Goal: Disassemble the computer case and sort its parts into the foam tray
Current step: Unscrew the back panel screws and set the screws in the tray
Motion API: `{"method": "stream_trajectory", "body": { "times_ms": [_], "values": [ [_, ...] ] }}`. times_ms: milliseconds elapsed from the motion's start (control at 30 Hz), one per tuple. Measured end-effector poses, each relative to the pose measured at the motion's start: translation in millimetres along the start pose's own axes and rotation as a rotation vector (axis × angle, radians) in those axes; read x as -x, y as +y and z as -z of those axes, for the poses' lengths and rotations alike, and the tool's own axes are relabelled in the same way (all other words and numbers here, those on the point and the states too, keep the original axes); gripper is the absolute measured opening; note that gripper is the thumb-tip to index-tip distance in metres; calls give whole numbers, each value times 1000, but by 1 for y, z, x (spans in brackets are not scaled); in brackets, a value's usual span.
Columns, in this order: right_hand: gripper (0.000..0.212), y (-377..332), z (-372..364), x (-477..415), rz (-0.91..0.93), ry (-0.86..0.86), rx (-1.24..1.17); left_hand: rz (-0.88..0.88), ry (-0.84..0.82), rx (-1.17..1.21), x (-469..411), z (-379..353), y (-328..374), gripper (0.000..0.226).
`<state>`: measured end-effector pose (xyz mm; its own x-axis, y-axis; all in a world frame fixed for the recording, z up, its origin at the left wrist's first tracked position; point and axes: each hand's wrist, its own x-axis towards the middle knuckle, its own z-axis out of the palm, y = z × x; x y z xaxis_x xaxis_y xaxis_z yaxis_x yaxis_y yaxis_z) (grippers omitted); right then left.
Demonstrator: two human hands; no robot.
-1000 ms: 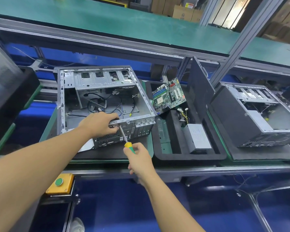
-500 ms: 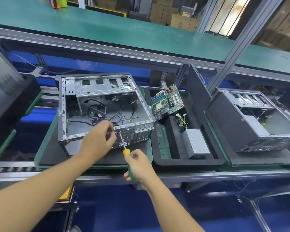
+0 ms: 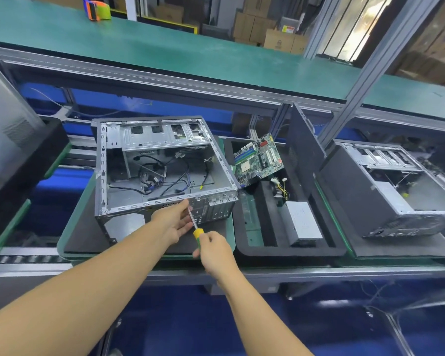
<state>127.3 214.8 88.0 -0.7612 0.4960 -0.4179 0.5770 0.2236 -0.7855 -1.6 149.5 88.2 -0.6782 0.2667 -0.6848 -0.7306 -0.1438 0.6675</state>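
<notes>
The right hand (image 3: pixel 216 250) grips a screwdriver (image 3: pixel 197 233), tip at the rear panel of the case (image 3: pixel 149 140), while the left hand (image 3: pixel 174 222) lies open beside the shaft. The tray (image 3: pixel 290 253) sits at the case's three o'clock, with a motherboard (image 3: pixel 257 160) already in it. A slipping tip could jab that open hand or strip the screw.

An electronics factory line: open computer cases (image 3: pixel 162 173) on a roller conveyor (image 3: pixel 28 258), green benches (image 3: pixel 165 52) behind it, cartons (image 3: pixel 275 34) beyond.
</notes>
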Motion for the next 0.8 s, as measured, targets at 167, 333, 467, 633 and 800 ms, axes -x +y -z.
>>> {"method": "stream_trajectory", "body": {
  "times_ms": [167, 333, 467, 633, 800],
  "values": [
    [33, 3, 15, -2, 68, -10, 142, -38, -2, 50, 4, -4, -7, 8],
    [26, 16, 57, -3, -8, -43, -19, -145, 76, -27, 7, -16, -26, 24],
    [26, 26, 101, -10, -128, 121, -326, 22, -198, -392, 6, -38, -53, 27],
    [26, 41, 147, -17, -221, 281, -437, -4, -426, -806, -14, -92, -64, 17],
    [25, 64, 174, -16, -242, 355, -466, -205, -320, -1020, -44, -147, -74, 7]
  ]
}}
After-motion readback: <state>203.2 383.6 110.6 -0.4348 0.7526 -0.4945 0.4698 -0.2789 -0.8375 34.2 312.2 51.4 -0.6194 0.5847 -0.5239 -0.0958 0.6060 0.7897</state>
